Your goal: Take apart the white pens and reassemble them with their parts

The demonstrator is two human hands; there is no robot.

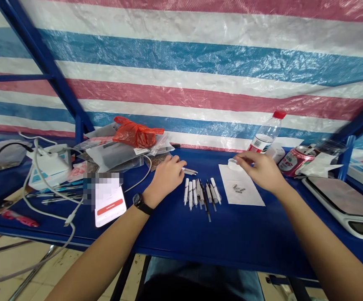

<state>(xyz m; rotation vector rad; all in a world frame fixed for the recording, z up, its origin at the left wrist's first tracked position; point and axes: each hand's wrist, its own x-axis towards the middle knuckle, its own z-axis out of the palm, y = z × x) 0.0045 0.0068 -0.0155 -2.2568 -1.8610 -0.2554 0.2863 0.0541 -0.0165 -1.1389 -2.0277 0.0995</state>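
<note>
My left hand (166, 173) rests on the blue table (175, 234), fingers curled around thin pen parts (189, 171) that stick out to the right. My right hand (261, 169) hovers over a white paper sheet (247, 198), its fingertips pinching a small white round cap (232, 164). A few small metal pieces (239, 189) lie on the sheet. Between my hands lies a row of several white pen barrels (200, 192) and a dark refill (206, 209).
A phone (109, 200), cables and a white charger (51, 165) lie at the left. Plastic bags, one of them red (135, 133), are piled behind. A water bottle (267, 133), a red can (292, 161) and a scale (344, 198) stand at the right.
</note>
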